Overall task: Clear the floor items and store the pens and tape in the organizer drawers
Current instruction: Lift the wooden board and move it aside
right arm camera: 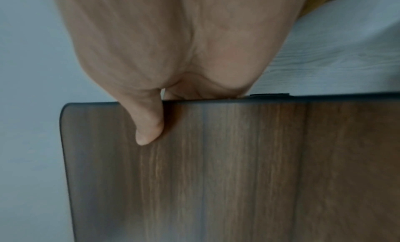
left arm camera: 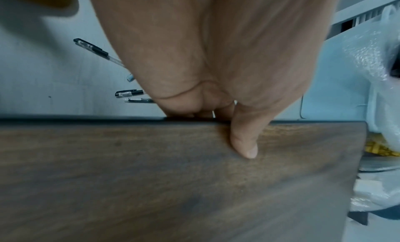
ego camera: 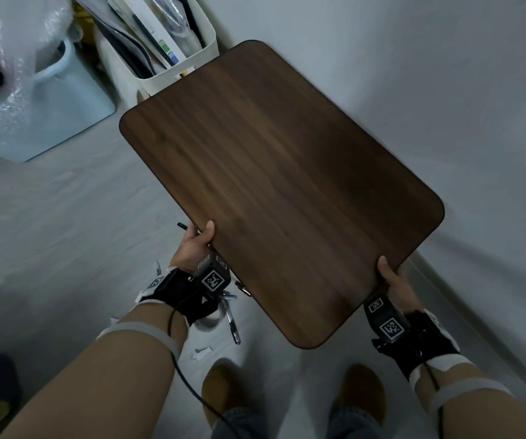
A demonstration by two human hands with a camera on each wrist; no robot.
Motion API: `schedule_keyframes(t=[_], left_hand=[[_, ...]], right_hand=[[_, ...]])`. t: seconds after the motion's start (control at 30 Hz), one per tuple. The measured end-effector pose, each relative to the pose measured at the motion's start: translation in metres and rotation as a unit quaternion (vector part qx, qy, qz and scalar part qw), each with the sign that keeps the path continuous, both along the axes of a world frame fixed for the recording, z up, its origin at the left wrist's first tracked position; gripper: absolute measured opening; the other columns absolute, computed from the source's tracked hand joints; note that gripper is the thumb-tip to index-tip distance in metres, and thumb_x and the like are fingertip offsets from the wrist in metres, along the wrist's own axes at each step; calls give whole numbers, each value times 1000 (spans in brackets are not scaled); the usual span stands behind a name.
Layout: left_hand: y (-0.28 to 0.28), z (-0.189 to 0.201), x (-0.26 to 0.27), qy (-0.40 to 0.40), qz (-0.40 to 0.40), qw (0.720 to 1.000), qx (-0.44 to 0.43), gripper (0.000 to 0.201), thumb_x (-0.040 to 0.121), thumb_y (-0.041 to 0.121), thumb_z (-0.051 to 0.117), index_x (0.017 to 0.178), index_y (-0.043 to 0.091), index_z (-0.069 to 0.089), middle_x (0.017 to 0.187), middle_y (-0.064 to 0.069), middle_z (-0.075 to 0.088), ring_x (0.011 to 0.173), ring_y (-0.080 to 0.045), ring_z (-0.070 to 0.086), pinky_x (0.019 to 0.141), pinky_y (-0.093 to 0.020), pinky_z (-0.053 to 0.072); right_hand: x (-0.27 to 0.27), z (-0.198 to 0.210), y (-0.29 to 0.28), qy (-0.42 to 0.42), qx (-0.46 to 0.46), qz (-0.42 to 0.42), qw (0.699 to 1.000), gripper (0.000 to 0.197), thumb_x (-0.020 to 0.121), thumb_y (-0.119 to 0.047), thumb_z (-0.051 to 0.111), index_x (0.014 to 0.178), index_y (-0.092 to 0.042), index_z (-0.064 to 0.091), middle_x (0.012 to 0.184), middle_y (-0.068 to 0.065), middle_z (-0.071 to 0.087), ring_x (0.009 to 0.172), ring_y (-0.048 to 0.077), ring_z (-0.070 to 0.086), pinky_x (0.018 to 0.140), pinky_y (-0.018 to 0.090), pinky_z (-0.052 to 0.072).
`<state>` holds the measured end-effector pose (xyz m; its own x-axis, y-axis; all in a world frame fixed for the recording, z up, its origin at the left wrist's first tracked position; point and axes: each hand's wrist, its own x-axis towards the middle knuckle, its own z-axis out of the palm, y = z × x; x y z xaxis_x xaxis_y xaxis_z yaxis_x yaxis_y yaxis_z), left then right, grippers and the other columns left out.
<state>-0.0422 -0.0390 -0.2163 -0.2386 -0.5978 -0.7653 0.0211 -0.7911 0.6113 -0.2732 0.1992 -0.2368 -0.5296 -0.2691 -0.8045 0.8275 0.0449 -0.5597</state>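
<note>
A dark wooden board [ego camera: 280,185] with rounded corners is held up off the floor, tilted, by both hands. My left hand [ego camera: 196,245] grips its near left edge, thumb on top [left arm camera: 244,143] and fingers underneath. My right hand [ego camera: 391,280] grips the near right corner the same way, thumb [right arm camera: 147,126] on the wood [right arm camera: 238,168]. Several pens lie on the pale floor beneath my left wrist [ego camera: 233,324], with black caps seen in the left wrist view [left arm camera: 93,48] [left arm camera: 128,93]. A white tape roll [ego camera: 211,321] lies partly hidden by my left wrist.
A white bin [ego camera: 166,58] full of papers stands at the back, against the wall. A light blue container [ego camera: 65,99] and bubble wrap [ego camera: 11,58] sit at the back left. Brown slippers [ego camera: 223,397] are on my feet. A white wall [ego camera: 445,90] runs along the right.
</note>
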Motion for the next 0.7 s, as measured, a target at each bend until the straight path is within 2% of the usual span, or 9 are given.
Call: schedule_keyframes(t=[0.1,0.17,0.27,0.37,0.47,0.53,0.6,0.67,0.7], left_hand=[[-2,-21,0,-41,-22,999,-10,43,99,23,52,140,20,41,138,-10,55,121,-37,57,104,-56,43],[0,-28,-2,-74,-33,997,-17,45,99,24,52,143,19,40,140,-3,53,120,-32,56,106,-52,43],[0,-25,-9,-111,-36,993,-19,46,101,20,50,145,12,40,137,-4,53,115,-28,56,106,-46,45],[-3,-13,-5,-114,-60,992,4,42,100,16,51,142,9,44,132,-4,56,111,-28,59,97,-38,49],[1,11,13,-74,-80,994,33,45,101,12,49,145,15,40,135,-4,57,117,-27,59,103,-43,47],[4,27,33,-42,-75,995,41,48,102,2,35,149,12,32,140,-9,51,129,-30,50,110,-47,40],[6,45,64,4,-27,999,43,51,101,-7,19,150,5,27,148,-20,42,140,-35,39,114,-48,32],[12,64,88,23,1,999,35,53,99,-10,14,149,4,26,149,-25,40,141,-37,37,115,-48,30],[16,75,101,28,8,999,23,53,98,-10,15,148,4,27,148,-25,41,140,-37,38,116,-47,30]], right_hand=[[0,-12,-5,-2,18,-7,1000,50,100,-22,51,147,-14,40,143,13,54,125,36,56,76,47,61],[2,-21,-8,-4,42,-5,999,50,101,-21,48,150,-16,36,146,12,50,127,36,53,71,46,59],[0,-18,-14,-6,92,10,996,51,100,-27,51,148,-14,39,145,11,51,123,34,55,67,39,51],[-2,-1,-20,1,212,64,975,50,98,-36,55,140,-10,50,133,9,59,105,27,58,60,30,46],[-2,18,-26,64,284,98,952,53,96,-35,57,140,-7,51,137,12,59,98,21,56,72,27,44],[8,36,-32,84,308,129,939,54,94,-35,61,139,-6,53,134,10,61,104,25,60,81,26,40],[28,56,-37,93,330,146,928,54,88,-37,65,133,-10,57,126,10,64,108,31,63,85,32,45],[47,69,-40,104,322,143,930,48,84,-35,67,127,-13,61,111,6,66,87,24,64,81,36,53],[60,75,-43,110,304,157,933,42,87,-29,65,125,-11,61,101,3,65,77,19,61,75,31,53]])
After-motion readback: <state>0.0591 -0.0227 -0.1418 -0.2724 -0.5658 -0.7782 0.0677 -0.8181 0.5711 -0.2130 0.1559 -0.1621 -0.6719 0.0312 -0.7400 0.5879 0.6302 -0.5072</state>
